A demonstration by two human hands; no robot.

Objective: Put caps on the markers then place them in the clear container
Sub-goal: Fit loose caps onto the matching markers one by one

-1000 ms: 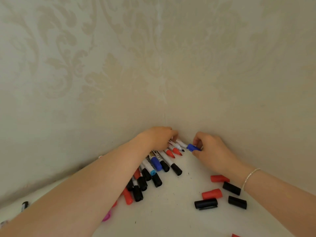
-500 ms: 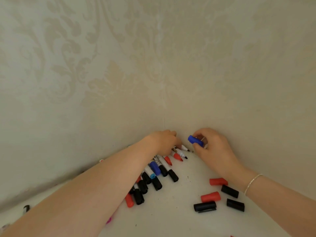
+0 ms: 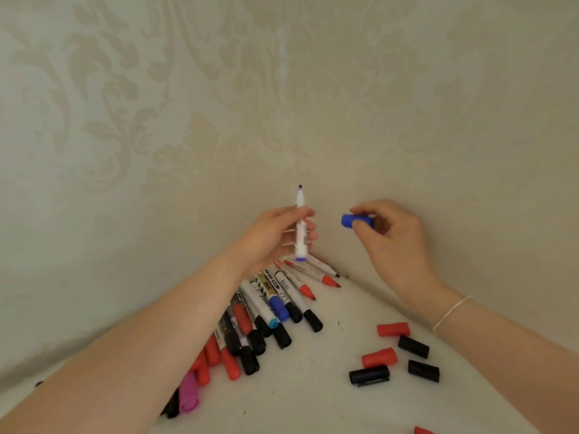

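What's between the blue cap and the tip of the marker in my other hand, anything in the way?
Nothing visible. The right hand pinches the blue cap beside the uncapped marker, which the left hand holds upright. Only open air separates them.

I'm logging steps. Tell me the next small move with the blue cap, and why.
Probably bring the blue cap in the right hand across onto the marker tip. The left hand holds that marker upright, tip bare, and the cap is beside it, apart.
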